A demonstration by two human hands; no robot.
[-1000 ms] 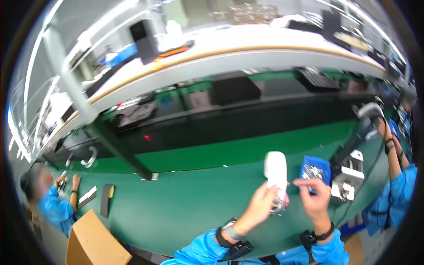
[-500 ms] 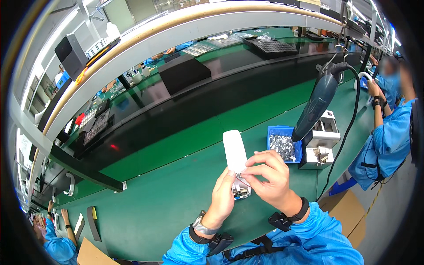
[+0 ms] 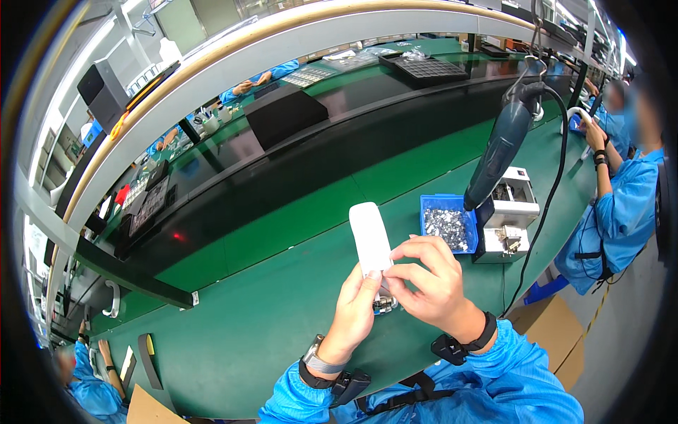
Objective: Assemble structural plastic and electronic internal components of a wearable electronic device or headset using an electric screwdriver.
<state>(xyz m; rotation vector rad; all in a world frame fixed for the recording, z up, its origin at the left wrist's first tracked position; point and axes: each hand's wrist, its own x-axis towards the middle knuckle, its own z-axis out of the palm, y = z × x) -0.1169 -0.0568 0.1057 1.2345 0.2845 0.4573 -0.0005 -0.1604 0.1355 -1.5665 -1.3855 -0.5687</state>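
A smooth white oblong plastic casing with rounded corners (image 3: 370,237) stands upright above the green work table (image 3: 282,311), its plain face turned to the camera and a small dark metal part showing at its lower end. The left hand (image 3: 355,311) is closed around the casing's lower end from below, thumb pressed on the white face. The right hand (image 3: 431,283) comes in from the right of the casing, its fingertips (image 3: 395,252) pinched against the casing's lower right edge. Right of the casing, on the table, sits a blue open plastic tray of small silvery metal parts (image 3: 448,225). Just beyond that tray stands a white boxy fixture (image 3: 510,220), with a grey-blue hanging power screwdriver (image 3: 503,145) above it. Further right of the casing, a person in a blue smock (image 3: 621,205) works at the same table.
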